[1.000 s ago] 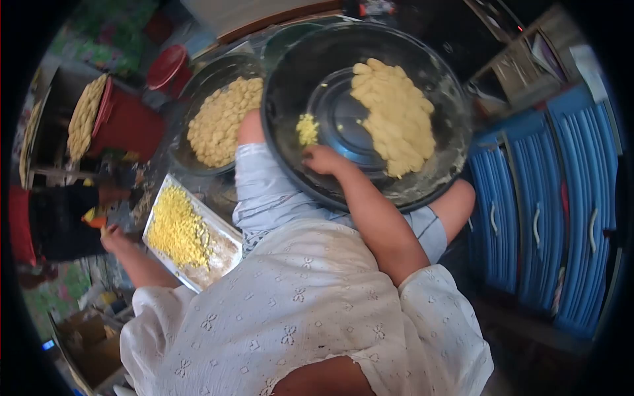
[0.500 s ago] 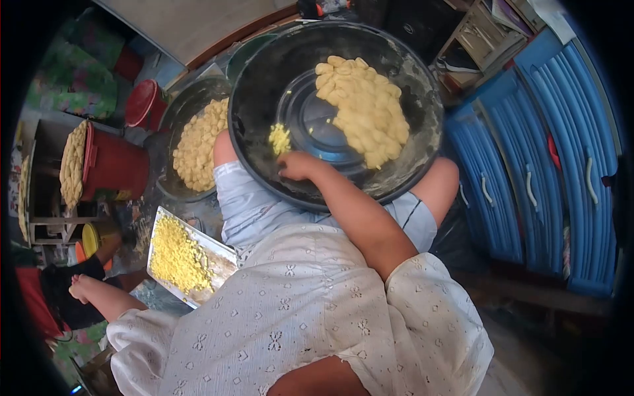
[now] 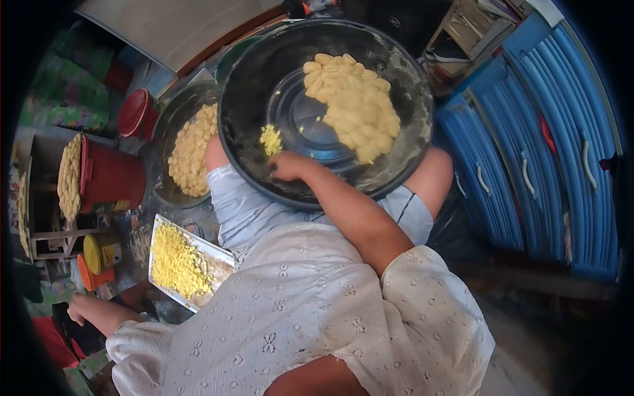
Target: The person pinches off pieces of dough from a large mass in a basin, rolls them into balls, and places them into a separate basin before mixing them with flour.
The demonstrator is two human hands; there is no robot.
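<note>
Across my knees rests a large black basin (image 3: 232, 142). A mound of pale dough balls (image 3: 360, 109), pressed together, lies in its right half. On the left of the basin floor is a small heap of yellow bits (image 3: 271, 140), with a few more scattered nearby. My right hand (image 3: 288, 166) is inside the basin just below this heap, fingers curled; what they hold, if anything, is hidden. Out to the left, away from the basin, my left hand (image 3: 80, 309) hangs with bent fingers and nothing visible in it. Between it and my lap sits a white tray (image 3: 221, 261) of yellow bits.
Another basin (image 3: 158, 148) of dough balls stands left of my knee. Beyond are a red bucket (image 3: 115, 175), a lidded red bucket (image 3: 135, 112), and a yellow tub (image 3: 99, 254). Blue drawers (image 3: 528, 132) line the right. Someone's dark limb (image 3: 135, 294) shows at lower left.
The view has shifted slightly. My left hand has dropped a little. Another person's limb has moved down from before the yellow tub. My right hand stays beside the yellow heap.
</note>
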